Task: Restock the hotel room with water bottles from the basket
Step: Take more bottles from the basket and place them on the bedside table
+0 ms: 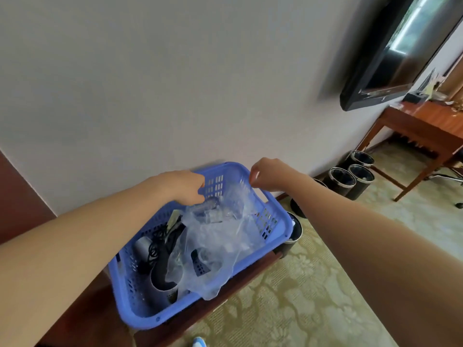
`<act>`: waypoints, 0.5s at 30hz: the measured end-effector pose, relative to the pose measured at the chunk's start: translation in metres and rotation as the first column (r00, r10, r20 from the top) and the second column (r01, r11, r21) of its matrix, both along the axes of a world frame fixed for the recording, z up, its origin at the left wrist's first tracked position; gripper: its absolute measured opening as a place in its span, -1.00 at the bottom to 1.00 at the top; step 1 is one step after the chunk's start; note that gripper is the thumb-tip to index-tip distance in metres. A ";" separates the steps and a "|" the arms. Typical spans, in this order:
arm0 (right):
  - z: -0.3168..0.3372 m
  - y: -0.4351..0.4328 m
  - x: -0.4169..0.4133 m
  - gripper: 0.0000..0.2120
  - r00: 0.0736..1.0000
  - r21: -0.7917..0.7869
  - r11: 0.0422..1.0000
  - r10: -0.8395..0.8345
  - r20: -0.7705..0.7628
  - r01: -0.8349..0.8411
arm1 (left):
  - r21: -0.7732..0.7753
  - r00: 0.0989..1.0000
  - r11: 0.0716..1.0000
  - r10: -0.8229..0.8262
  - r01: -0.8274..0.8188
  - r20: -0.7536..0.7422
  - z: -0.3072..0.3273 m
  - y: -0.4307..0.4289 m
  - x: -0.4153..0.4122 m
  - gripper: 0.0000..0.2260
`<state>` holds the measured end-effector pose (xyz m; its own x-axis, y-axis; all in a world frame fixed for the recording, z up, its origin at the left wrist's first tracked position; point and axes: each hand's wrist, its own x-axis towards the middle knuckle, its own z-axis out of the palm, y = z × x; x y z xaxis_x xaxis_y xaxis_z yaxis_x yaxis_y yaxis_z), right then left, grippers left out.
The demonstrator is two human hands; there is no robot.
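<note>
A blue plastic basket rests on a dark wooden stand against the wall. Inside lies a clear plastic bag with transparent water bottles partly visible through it, beside a black hair dryer and its tangled cord. My left hand reaches into the basket's far end, its fingers closed around the top of the bag or a bottle there; which one is unclear. My right hand hovers over the basket's far right rim, pinching the upper edge of the bag.
A wall-mounted TV hangs at the upper right above a wooden desk. Several black waste bins stand on the patterned carpet by the desk, and another black bin sits right beside the basket.
</note>
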<state>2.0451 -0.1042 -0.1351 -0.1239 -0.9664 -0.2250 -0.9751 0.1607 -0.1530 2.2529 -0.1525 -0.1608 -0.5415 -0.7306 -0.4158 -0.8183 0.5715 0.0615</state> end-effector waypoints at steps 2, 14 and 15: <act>-0.014 -0.022 -0.007 -0.74 0.999 0.030 0.999 0.036 -0.021 -0.036 | 0.029 0.999 1.000 0.000 -0.001 0.046 -0.022 -0.025 -0.005 -0.59; -0.137 -0.146 -0.032 -0.72 0.970 0.367 0.899 0.242 0.033 -0.237 | 0.246 0.997 0.968 -0.059 0.044 0.054 -0.170 -0.115 -0.057 -0.66; -0.151 -0.155 -0.032 -0.72 0.968 0.372 0.894 0.247 0.054 -0.249 | 0.254 0.997 0.966 -0.067 0.053 0.049 -0.184 -0.119 -0.062 -0.67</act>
<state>2.0132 -0.2596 -0.2863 0.1108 -0.8111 -0.5743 -0.9901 -0.0398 -0.1348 2.1912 -0.2719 -0.3444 -0.5512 -0.5651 -0.6139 -0.7894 0.5916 0.1641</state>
